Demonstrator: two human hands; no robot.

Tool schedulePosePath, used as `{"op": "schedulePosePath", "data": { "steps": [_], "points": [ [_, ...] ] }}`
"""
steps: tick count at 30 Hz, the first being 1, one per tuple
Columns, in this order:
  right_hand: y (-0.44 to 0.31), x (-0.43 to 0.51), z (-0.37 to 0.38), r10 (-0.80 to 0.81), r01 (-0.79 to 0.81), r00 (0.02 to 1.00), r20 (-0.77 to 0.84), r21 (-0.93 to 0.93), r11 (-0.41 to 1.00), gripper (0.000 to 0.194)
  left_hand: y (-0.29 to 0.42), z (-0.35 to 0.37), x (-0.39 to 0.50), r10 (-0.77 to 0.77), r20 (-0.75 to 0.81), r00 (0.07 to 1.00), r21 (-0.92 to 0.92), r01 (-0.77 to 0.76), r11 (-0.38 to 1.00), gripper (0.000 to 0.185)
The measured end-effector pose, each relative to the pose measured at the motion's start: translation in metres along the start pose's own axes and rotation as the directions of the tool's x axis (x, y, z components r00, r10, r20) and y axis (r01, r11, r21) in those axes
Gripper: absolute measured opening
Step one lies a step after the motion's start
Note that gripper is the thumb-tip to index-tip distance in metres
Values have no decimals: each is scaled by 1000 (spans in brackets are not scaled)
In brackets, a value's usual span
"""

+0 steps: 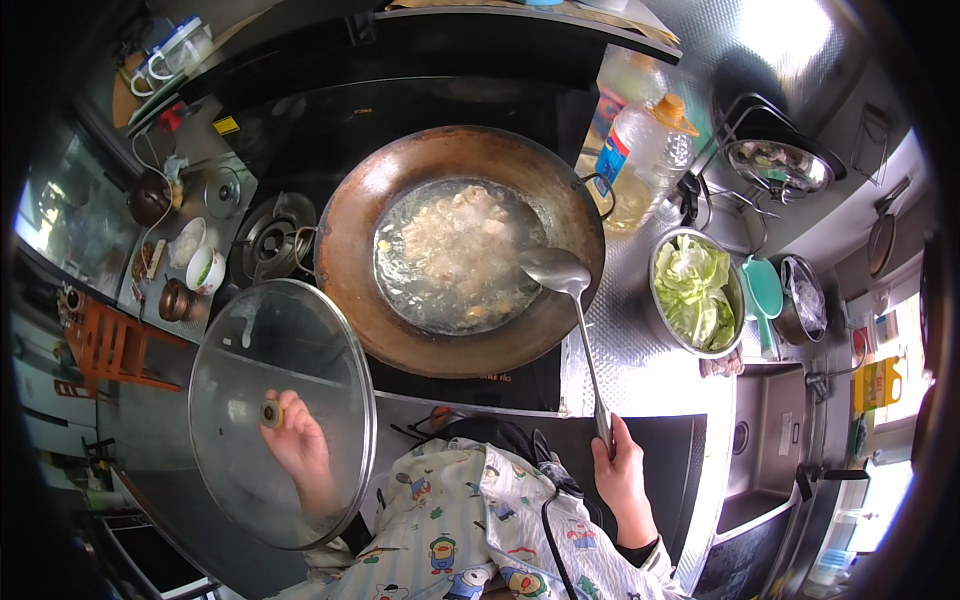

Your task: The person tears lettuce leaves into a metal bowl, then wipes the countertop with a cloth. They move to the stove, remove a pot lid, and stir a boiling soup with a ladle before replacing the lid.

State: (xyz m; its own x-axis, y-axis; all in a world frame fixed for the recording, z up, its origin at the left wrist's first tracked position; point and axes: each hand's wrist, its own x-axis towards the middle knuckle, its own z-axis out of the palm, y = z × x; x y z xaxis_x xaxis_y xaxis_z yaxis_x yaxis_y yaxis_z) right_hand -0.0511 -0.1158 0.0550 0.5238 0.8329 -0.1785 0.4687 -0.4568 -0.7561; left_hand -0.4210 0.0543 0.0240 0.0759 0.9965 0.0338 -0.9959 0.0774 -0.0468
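Note:
A large brown wok [450, 352] stands on the black stove, with pale meat pieces [450, 232] in steaming, bubbling liquid. My right hand [622, 480] grips the handle of a metal ladle [559, 270], whose bowl is over the wok's right side, at the liquid's edge. With my left hand [300, 450], seen through the glass, I hold a round glass lid [255, 345] by its knob [271, 413]. The lid is tilted beside the wok, at its lower left.
A metal bowl of lettuce [694, 292], a green dipper [761, 289] and an oil bottle [637, 165] stand right of the stove. Further right is a sink [765, 450]. A second burner [271, 240], a small bowl with chopped greens [205, 270] and a brown pot [178, 300] are left.

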Motion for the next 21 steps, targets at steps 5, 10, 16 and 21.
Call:
{"op": "schedulePosePath", "data": {
  "steps": [5,10,16,21],
  "points": [
    [-3,0,0,-9,9,1000,-7,2,1000,36,-2,2,0,-4,0,1000,-7,4,1000,20],
    [0,0,2,-35,35,999,-37,11,999,35,-3,3,1,-15,12,1000,-28,15,999,16],
    [4,2,8,-71,75,994,-82,40,996,34,-1,2,-2,-2,-8,1000,-36,2,999,16],
    [1,4,9,-70,73,994,-83,24,997,34,4,2,-5,11,-1,1000,-52,-11,999,15]
  ]
}}
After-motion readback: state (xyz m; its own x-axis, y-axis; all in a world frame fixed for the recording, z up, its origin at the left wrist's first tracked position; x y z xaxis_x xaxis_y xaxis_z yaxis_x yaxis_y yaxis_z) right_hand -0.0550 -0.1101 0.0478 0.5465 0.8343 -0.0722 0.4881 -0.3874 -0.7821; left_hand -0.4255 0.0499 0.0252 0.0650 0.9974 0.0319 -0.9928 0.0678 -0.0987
